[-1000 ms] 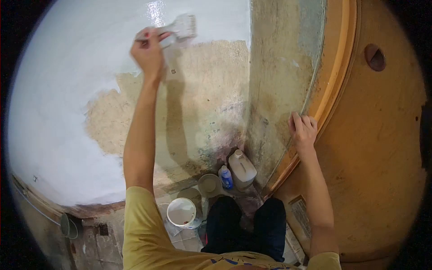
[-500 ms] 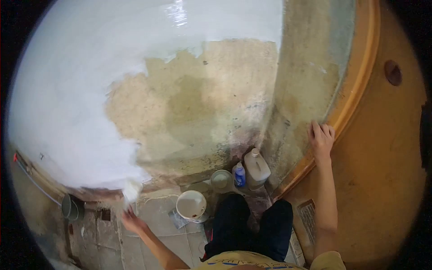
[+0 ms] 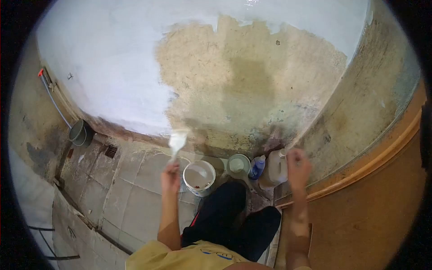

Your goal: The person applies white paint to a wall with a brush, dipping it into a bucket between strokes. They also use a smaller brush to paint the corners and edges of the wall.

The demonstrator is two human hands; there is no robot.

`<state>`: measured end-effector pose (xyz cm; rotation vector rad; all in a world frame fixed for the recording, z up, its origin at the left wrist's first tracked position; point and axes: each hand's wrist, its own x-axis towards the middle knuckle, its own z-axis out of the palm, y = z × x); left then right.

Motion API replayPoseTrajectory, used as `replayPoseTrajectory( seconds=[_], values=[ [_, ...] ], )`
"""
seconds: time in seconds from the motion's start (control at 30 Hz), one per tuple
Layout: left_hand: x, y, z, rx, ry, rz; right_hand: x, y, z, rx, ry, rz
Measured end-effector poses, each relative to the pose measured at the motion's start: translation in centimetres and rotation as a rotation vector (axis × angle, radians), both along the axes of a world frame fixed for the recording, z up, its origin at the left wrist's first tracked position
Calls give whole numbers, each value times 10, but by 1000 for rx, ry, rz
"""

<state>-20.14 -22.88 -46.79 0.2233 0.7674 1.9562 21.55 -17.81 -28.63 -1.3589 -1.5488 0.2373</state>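
My left hand (image 3: pixel 170 176) is closed round the handle of a paintbrush (image 3: pixel 177 140) with white on its bristles, held upright just left of a white bucket (image 3: pixel 199 175). Ahead is a wall, partly white (image 3: pixel 117 72) and partly bare and stained (image 3: pixel 252 76). My right hand (image 3: pixel 298 163), blurred, is in front of the wall's lower right corner, beside a large plastic jug (image 3: pixel 274 168); whether it holds anything cannot be made out. Between bucket and jug stand a round tub (image 3: pixel 238 165) and a blue-labelled bottle (image 3: pixel 257 168).
A dark bucket (image 3: pixel 81 133) stands at the far left near a rod with a red end (image 3: pixel 54 96). A floor drain (image 3: pixel 110 151) lies near it. A brown wooden door (image 3: pixel 360 211) is at the right, and my knees are below the containers.
The view has swung left and shows more floor. My left hand and the brush have moved nearer the white bucket. My right hand has left the edge of the wooden door and is beside the jug.
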Motion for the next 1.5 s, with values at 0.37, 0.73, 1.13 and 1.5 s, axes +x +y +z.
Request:
replayPoseTrajectory(
  seconds=[0.37, 0.73, 1.13, 1.5],
  values=[
    [207, 35, 61, -6, 45, -693, -78, -7, -89, -356, 206, 526],
    [192, 39, 104, 40, 790, -231, -124, 12, -82, -102, 275, 444],
    [234, -69, 95, 572, 973, -574, -143, 60, -148, -200, -245, 505],
    [213, -32, 92, 937, 958, -370, -188, 110, -222, -393, -378, 761]
  ],
)
